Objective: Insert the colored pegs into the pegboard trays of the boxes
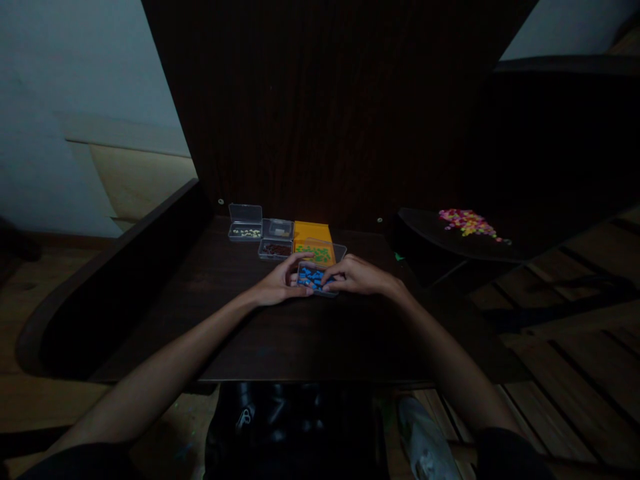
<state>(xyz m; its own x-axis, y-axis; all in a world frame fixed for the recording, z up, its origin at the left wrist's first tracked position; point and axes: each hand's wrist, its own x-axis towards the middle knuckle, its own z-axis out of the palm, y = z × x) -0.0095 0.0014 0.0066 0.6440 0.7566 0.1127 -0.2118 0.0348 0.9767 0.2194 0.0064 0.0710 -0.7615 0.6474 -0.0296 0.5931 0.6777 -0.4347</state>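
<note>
A small clear plastic box [327, 293] of blue pieces [311, 277] is on the dark wooden desk in front of me. My left hand [280, 280] is wrapped round the box's left side, fingers behind and thumb in front. From the right, my right hand [353, 275] reaches into the box with fingertips pinched together among the blue pieces; whether a piece is between them is too small to make out. Just behind stands a yellow case [311, 232] with green pieces [315, 253] in front of its upright part.
Left of the yellow case are an open clear box of dark red pieces [277, 249] and another of pale pieces [247, 233]. A heap of pink and yellow pieces [467, 222] lies on a dark ledge at right. A tall dark panel [320, 120] rises behind the desk [280, 347].
</note>
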